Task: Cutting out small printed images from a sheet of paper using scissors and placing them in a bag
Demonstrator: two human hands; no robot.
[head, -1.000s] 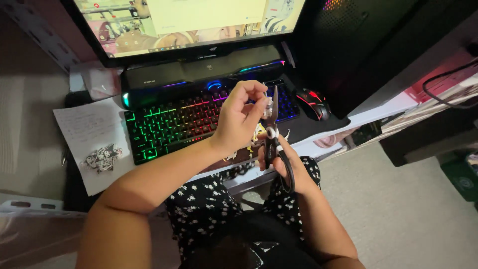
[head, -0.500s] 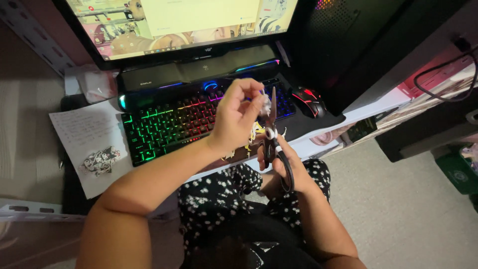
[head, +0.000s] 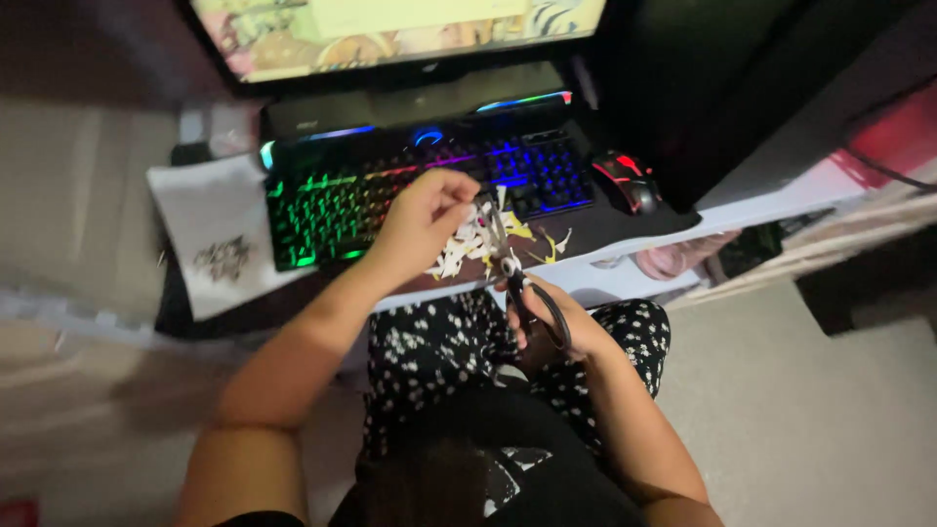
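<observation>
My left hand pinches a small piece of paper up in front of the keyboard. My right hand grips black-handled scissors, whose blades point up at that paper. Under both hands, white and yellow paper scraps lie scattered on the dark desk edge. The frame is blurred, so I cannot tell whether the blades are closed on the paper.
A rainbow-lit keyboard lies under a monitor. A black and red mouse sits to its right. A white sheet with a cut-out pile lies left. A dark tower stands right.
The view has shifted, so the desk sits higher in frame. Both hands have dropped slightly toward the desk edge, and paper scraps now show beneath them.
</observation>
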